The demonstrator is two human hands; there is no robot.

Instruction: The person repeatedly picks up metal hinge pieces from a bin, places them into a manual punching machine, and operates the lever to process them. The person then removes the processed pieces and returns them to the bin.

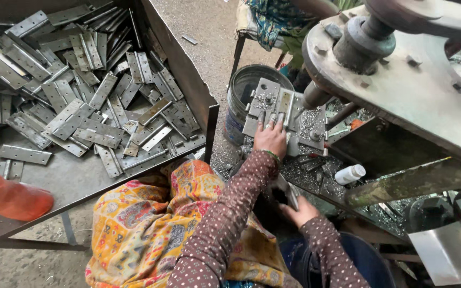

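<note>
On press bed, left hand (270,137) touching one plate (285,106), right hand (300,212) gripping one plate (285,191)

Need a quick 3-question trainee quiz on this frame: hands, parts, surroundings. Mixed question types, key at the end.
1. True or false: the left hand rests on the metal die block of the press.
2. What does the right hand hold?
A. a flat metal strip
B. the white bottle
C. nothing
3. Where does the pile of flat hinge plates lie, seen from the person: left or right of the press?

Key:
1. True; the fingers lie on the block's lower edge.
2. A; the hand grips it low, near the lap.
3. Left, in the big metal tray.
</note>
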